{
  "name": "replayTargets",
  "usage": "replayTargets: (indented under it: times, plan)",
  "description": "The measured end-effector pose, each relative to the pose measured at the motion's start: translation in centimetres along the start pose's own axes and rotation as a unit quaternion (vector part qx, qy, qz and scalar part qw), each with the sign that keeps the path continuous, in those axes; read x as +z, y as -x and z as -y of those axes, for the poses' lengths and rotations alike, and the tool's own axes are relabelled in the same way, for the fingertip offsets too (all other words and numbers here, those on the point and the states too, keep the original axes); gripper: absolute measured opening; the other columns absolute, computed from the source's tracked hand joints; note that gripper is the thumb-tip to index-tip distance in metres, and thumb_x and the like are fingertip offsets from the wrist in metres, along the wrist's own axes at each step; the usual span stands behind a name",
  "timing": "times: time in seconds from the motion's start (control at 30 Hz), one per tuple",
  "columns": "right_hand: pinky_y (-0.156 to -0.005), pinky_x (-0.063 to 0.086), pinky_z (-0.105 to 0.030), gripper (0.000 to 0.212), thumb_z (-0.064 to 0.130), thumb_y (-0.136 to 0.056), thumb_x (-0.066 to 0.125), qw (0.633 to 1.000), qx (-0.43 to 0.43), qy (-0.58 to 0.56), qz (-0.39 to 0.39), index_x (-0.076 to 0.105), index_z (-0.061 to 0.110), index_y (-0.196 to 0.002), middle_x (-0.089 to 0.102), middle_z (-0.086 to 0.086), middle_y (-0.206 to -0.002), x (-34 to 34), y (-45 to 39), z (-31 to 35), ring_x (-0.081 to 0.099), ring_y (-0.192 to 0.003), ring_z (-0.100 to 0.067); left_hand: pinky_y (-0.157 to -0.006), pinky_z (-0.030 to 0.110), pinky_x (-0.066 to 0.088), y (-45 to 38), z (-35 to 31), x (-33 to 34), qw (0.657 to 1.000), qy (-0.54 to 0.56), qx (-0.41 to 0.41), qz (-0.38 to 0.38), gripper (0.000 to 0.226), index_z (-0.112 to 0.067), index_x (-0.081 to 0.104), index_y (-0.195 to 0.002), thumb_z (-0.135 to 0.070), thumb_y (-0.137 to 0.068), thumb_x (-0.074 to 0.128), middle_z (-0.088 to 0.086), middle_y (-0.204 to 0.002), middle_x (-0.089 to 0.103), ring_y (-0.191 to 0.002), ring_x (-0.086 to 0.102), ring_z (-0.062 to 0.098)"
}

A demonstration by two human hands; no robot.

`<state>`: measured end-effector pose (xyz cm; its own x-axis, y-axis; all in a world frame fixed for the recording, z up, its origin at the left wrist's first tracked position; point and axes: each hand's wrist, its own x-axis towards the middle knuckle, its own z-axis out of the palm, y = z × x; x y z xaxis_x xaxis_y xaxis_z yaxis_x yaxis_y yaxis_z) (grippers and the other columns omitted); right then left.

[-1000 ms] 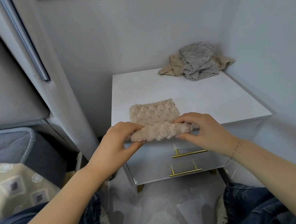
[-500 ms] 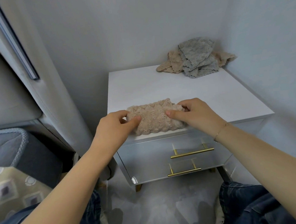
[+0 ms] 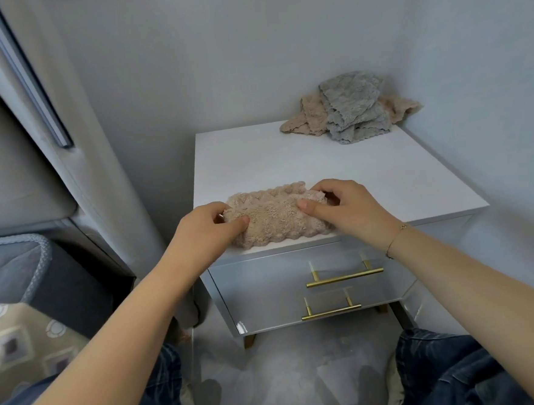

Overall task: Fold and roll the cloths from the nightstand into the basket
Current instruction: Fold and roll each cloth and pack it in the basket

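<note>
With the left hand [image 3: 209, 230] and right hand [image 3: 347, 211] each pinching an end of the beige fluffy rolled cloth [image 3: 276, 216] at the front edge of the white nightstand [image 3: 384, 175], any slackened grip could let the springy roll unwind or slip off.

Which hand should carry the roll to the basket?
Left, probably. The left hand already grips the roll at its left end, and the basket is on that side; the right hand would have to cross over.
</note>
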<state>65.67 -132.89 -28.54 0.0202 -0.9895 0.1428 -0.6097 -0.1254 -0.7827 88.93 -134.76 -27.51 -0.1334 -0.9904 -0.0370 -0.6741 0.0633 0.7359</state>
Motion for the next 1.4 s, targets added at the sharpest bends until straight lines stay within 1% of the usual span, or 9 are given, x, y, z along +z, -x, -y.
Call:
replayTargets:
  times: [0.2, 0.3, 0.43, 0.7, 0.8, 0.9, 1.03, 1.27, 1.4]
  plan:
    - [-0.078, 0.041, -0.026, 0.012, 0.023, -0.084, 0.07, 0.972, -0.136, 0.142, -0.128, 0.064, 0.017, -0.092, 0.052, 0.003, -0.093, 0.8, 0.0, 0.7, 0.048, -0.086, -0.012, -0.072, 0.02, 0.042, 0.9, 0.2, 0.6, 0.957, -0.11, 0.221, -0.149, 0.01, -0.022, 0.068, -0.09, -0.013, -0.085, 0.066, -0.008, -0.095, 0.057, -0.085, 0.054, 0.009]
    - [-0.085, 0.046, -0.035, 0.025, 0.024, -0.093, 0.051, 0.942, -0.248, 0.214, -0.071, 0.068, 0.01, -0.105, 0.065, -0.001, -0.105, 1.1, 0.6, -0.1, 0.056, -0.097, -0.021, -0.078, 0.04, 0.05, 0.9, 1.2, 0.8, 0.936, -0.157, 0.283, -0.139, 0.016, -0.017, 0.07, -0.098, -0.016, -0.089, 0.057, -0.005, -0.097, 0.064, -0.089, 0.059, 0.019]
    - [-0.104, 0.033, -0.025, 0.065, 0.046, -0.083, 0.068, 0.958, -0.176, 0.221, 0.055, 0.046, 0.02, -0.138, 0.049, 0.005, -0.137, 0.5, 1.8, -1.0, 0.041, -0.124, -0.011, -0.089, 0.04, 0.048, 1.2, 2.8, 0.3, 0.946, -0.166, 0.277, -0.027, 0.05, -0.024, 0.055, -0.12, -0.056, -0.081, 0.054, -0.011, -0.118, 0.056, -0.108, 0.055, 0.012]
    - [-0.084, 0.042, -0.009, 0.039, 0.033, -0.074, 0.078, 0.995, -0.073, 0.034, 0.065, 0.065, 0.025, -0.11, 0.063, 0.014, -0.103, -1.2, 2.8, 0.7, 0.057, -0.098, -0.006, -0.084, 0.022, 0.046, 2.3, 2.6, -0.3, 0.954, -0.088, 0.287, -0.024, 0.031, -0.028, 0.062, -0.11, -0.041, -0.083, 0.067, -0.02, -0.1, 0.065, -0.093, 0.059, 0.0]
    - [-0.08, 0.049, -0.031, 0.045, 0.053, -0.069, 0.07, 0.996, -0.028, -0.017, 0.086, 0.069, 0.018, -0.097, 0.07, 0.003, -0.092, -1.5, 2.1, 1.1, 0.063, -0.086, -0.017, -0.08, 0.008, 0.041, 2.3, 1.9, -0.6, 0.976, -0.018, 0.218, 0.019, 0.023, -0.027, 0.066, -0.106, -0.037, -0.085, 0.066, -0.018, -0.097, 0.066, -0.093, 0.056, -0.004]
    - [-0.062, 0.034, -0.031, 0.075, 0.064, -0.067, 0.065, 0.996, 0.016, -0.024, 0.08, 0.057, -0.007, -0.085, 0.049, -0.01, -0.07, -1.3, 0.8, 1.3, 0.045, -0.062, -0.018, -0.076, 0.02, 0.042, 1.1, 1.4, -0.7, 0.986, 0.0, 0.153, 0.064, 0.027, -0.02, 0.063, -0.097, -0.044, -0.091, 0.053, -0.001, -0.089, 0.065, -0.079, 0.055, 0.007]
    - [-0.057, 0.023, -0.023, 0.052, 0.052, -0.08, 0.066, 0.997, 0.07, -0.001, 0.045, 0.037, 0.012, -0.066, 0.034, 0.002, -0.065, -0.6, -0.6, 1.5, 0.034, -0.059, -0.011, -0.067, 0.028, 0.037, -0.6, 0.7, -0.3, 0.994, -0.002, 0.082, 0.073, 0.039, -0.014, 0.051, -0.085, -0.05, -0.095, 0.04, 0.001, -0.08, 0.052, -0.073, 0.046, 0.016]
    - [-0.056, 0.032, -0.024, 0.045, 0.053, -0.076, 0.07, 0.994, 0.087, 0.066, -0.009, 0.049, 0.018, -0.096, 0.043, 0.008, -0.077, 0.0, -1.8, 1.1, 0.042, -0.067, -0.005, -0.09, 0.03, 0.041, -1.9, -0.8, -0.6, 0.975, -0.059, 0.213, 0.0, 0.041, -0.035, 0.044, -0.133, -0.029, -0.094, 0.056, -0.01, -0.127, 0.05, -0.11, 0.051, 0.012]
    - [-0.051, 0.026, -0.029, 0.049, 0.053, -0.079, 0.068, 0.985, 0.063, 0.137, -0.085, 0.042, 0.014, -0.093, 0.041, 0.006, -0.07, 0.2, -1.3, 1.4, 0.039, -0.061, -0.009, -0.101, 0.042, 0.039, -1.8, -0.7, 0.0, 0.929, -0.213, 0.301, 0.04, 0.058, -0.034, 0.052, -0.13, -0.065, -0.082, 0.047, -0.009, -0.131, 0.052, -0.118, 0.046, 0.016]
